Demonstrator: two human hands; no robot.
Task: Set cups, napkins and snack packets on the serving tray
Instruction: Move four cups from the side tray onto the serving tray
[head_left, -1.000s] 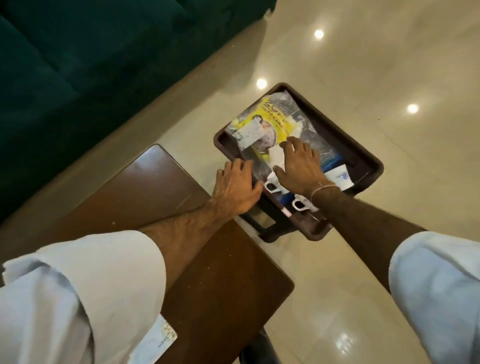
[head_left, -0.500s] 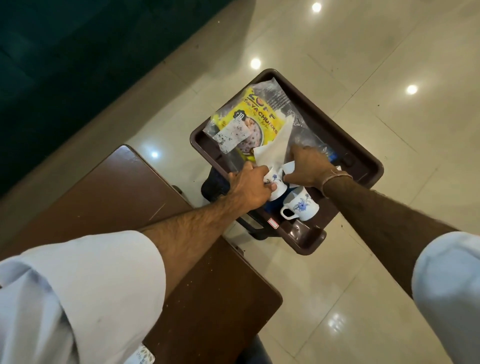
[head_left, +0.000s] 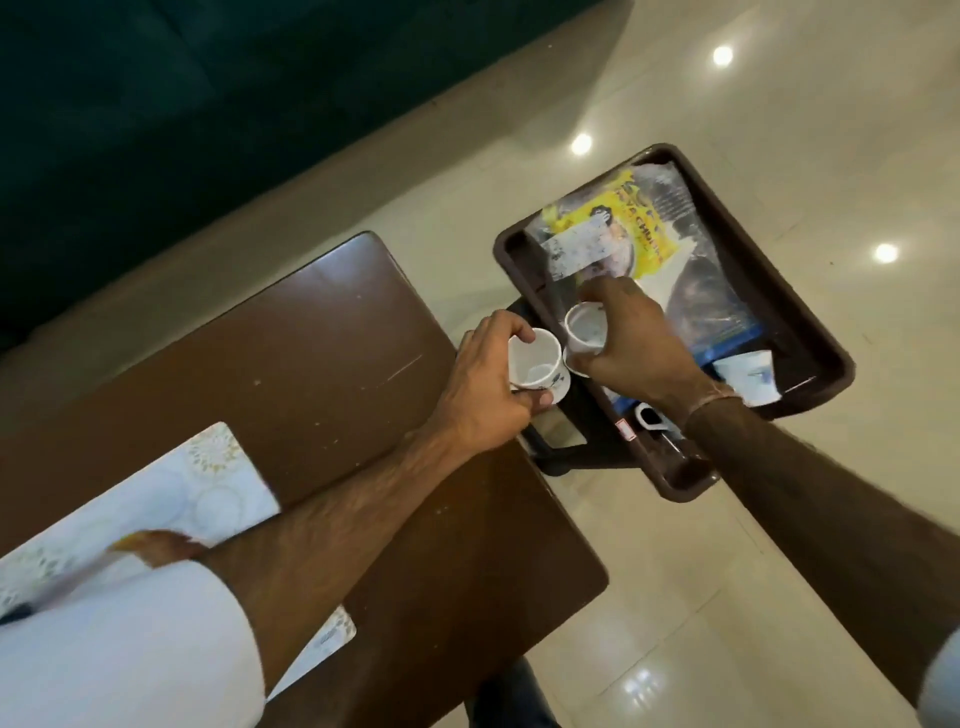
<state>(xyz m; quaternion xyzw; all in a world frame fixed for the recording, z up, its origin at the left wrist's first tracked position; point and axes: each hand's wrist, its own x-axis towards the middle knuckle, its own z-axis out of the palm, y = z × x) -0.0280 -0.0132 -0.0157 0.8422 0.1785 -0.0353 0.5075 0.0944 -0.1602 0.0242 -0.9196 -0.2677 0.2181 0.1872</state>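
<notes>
Left hand (head_left: 485, 395) was closed around a white cup with a blue flower print (head_left: 535, 366), gripped at rim and side and held over the gap between the brown wooden table (head_left: 322, 364) and the dark brown serving tray (head_left: 769, 291). Right hand (head_left: 636, 345) was wrapped around a second white cup (head_left: 584, 332), fingers curled over the rim, held above the tray's near-left part. Both cups were seen mouth-up and nearly touching.

On the tray: a yellow snack packet in clear wrap (head_left: 623, 228) at the far end, a white napkin (head_left: 662, 278) partly under it, a blue-edged clear packet (head_left: 727, 332) beside the right hand, a third cup lying tipped (head_left: 748, 382) near the right rim, and a white cup handle (head_left: 652, 415) showing below the right wrist. A patterned white placemat (head_left: 171, 499) lay on the table under the left forearm.

Risks, judged: the cups could be knocked together and chipped, given how close they were held. The left cup could be dropped to the tiled floor (head_left: 727, 571), since it was not over the tray. Cups set on the slippery wrap could be tipped over. The tray's support was mostly hidden; a push on the near rim might tilt it.
</notes>
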